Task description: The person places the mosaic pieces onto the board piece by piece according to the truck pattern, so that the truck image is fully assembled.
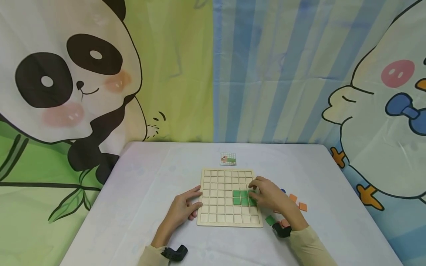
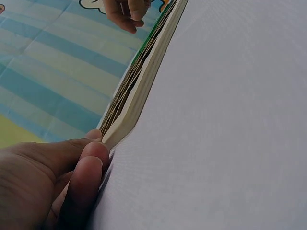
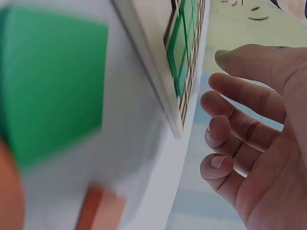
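Note:
A square pale wooden grid board [image 1: 216, 218] lies on the table, with several green square tiles [image 1: 236, 201] set in cells toward its right side. My left hand [image 1: 183, 205] touches the board's left edge with thumb and fingertips, and the left wrist view shows those fingertips beside the board's corner. Over the right edge of the board hovers my right hand [image 1: 267, 194], partly covering the rightmost green tiles. In the right wrist view, that hand [image 3: 259, 124] has loosely bent, separated fingers and nothing between them.
Right of the board lie a loose green tile [image 1: 270, 220], several orange tiles [image 1: 303, 207] and a small blue piece [image 1: 283, 190], some partly hidden by the right arm. Behind the board is a small picture card [image 1: 227, 159]. The white table [image 1: 159, 159] meets a cartoon-printed curtain.

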Motion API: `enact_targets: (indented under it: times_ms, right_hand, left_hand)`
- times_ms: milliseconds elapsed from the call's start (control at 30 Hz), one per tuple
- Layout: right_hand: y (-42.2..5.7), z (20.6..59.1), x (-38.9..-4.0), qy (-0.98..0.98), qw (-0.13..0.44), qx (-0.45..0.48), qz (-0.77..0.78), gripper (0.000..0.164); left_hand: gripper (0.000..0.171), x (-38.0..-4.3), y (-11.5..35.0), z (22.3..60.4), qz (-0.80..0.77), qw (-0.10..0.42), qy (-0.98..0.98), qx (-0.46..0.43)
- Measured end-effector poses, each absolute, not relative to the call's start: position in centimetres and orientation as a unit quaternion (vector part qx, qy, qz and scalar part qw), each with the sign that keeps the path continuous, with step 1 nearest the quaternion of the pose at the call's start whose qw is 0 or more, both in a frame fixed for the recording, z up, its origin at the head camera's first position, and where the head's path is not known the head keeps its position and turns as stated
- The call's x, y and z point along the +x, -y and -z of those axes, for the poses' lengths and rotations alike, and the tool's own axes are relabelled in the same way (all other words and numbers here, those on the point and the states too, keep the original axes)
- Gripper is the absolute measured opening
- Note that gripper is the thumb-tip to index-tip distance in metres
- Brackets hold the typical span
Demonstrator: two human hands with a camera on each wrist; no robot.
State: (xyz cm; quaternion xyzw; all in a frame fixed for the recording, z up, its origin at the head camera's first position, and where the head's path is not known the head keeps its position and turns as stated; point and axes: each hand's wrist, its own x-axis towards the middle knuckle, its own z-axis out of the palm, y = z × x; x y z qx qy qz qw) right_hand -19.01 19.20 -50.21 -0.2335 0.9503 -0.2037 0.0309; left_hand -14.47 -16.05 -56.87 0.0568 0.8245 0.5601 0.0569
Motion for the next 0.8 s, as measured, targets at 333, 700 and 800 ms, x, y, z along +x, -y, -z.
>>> enact_targets:
  times_ms: [333,700,800]
  right_hand:
    - [-23.4,49.6,-18.1,-0.955,0.013,-0.218,0.202,0.021]
    - [-26.6,49.6,-16.1,-0.963,0.044,-0.166,0.205,0.018]
    - [-27.3,50.0,-15.4,-0.968,0.057,-0.143,0.199,0.020]
  left_hand:
    - [0.049,-14.4,16.1,56.8,-0.555,0.062,-0.828,0.056]
    - [0.049,-14.4,16.3,56.7,-0.555,0.064,-0.827,0.060]
    - [0.049,-14.4,16.3,56.7,-0.555,0.067,-0.827,0.062]
